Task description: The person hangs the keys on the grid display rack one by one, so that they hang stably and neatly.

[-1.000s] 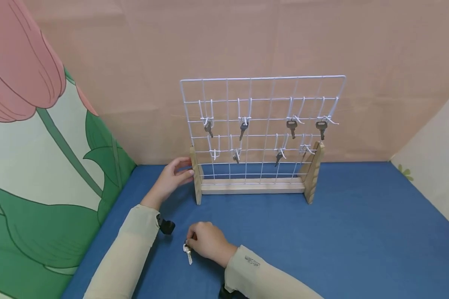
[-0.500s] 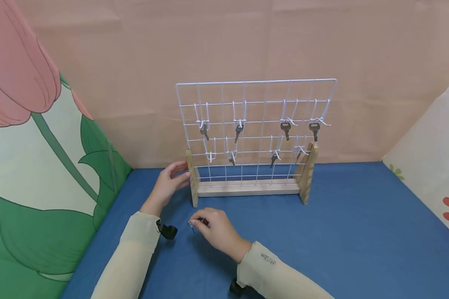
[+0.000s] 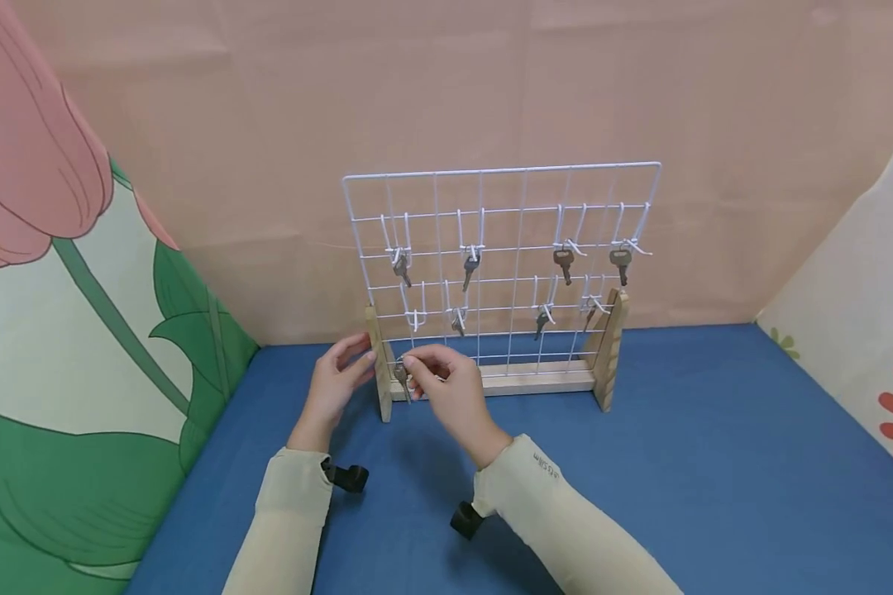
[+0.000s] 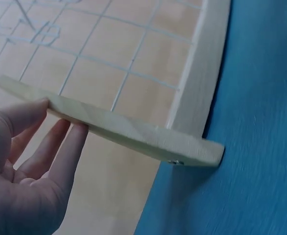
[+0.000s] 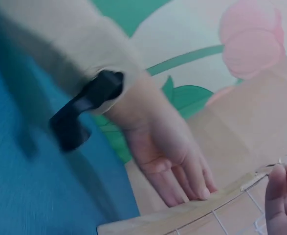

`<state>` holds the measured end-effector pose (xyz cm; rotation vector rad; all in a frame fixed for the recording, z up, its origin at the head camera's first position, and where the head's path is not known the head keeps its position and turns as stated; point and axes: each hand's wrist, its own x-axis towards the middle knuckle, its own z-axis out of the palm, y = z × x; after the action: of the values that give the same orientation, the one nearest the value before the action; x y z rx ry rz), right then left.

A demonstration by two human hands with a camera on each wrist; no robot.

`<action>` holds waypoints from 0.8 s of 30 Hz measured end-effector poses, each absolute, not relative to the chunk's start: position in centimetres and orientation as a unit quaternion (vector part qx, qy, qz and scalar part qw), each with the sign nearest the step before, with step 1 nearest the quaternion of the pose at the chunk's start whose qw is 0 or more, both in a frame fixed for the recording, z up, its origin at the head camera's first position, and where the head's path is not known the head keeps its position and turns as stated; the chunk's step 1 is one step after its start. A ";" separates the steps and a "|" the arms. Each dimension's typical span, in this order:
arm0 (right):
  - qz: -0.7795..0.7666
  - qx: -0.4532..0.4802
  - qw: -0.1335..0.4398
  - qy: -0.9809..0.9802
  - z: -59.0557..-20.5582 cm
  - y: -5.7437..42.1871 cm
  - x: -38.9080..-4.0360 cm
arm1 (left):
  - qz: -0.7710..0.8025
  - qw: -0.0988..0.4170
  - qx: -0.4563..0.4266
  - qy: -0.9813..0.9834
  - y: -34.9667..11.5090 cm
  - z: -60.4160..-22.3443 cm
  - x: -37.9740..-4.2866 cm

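Observation:
My right hand (image 3: 457,401) pinches a small metal key (image 3: 402,376) near its ring, between thumb and fingertips. The key hangs blade down in front of the lower left of a white wire rack (image 3: 502,170), below a bare white hook (image 3: 415,321). In the right wrist view, part of a ring (image 5: 286,159) shows by the fingertips. My left hand (image 3: 333,388) rests its fingertips against the rack's left wooden post (image 4: 119,127). Its thumb touches the post's edge and the fingers lie fairly straight, not wrapped round it.
Several other keys hang on hooks in two rows, such as a dark key (image 3: 563,263) in the upper one. The rack stands on a blue table (image 3: 714,463), with a wooden bar (image 3: 536,383) between its posts. A brown backdrop (image 3: 268,165) rises behind.
My right hand has lifted the key from low over the table, forward and up to the lower left of the rack. My left hand stays at the left post.

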<state>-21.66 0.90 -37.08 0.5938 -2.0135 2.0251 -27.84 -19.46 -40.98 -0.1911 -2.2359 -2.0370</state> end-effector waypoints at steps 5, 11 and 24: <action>0.764 0.154 0.111 -0.616 -37.1 0.3 -22.4 | -0.670 0.062 -0.053 -0.738 -19.4 -40.9 -27.7; 0.848 0.098 0.080 -0.515 -37.3 -0.7 -22.6 | -0.665 0.062 -0.046 -0.743 -19.5 -41.1 -27.4; 0.877 0.066 0.123 -0.460 -37.5 -1.5 -23.8 | -0.670 0.072 -0.053 -0.737 -19.2 -41.3 -27.6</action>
<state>-23.80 -1.49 -37.54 0.1937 -1.3410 2.5593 -27.63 -19.16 -41.30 -0.1606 -2.2150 -2.0130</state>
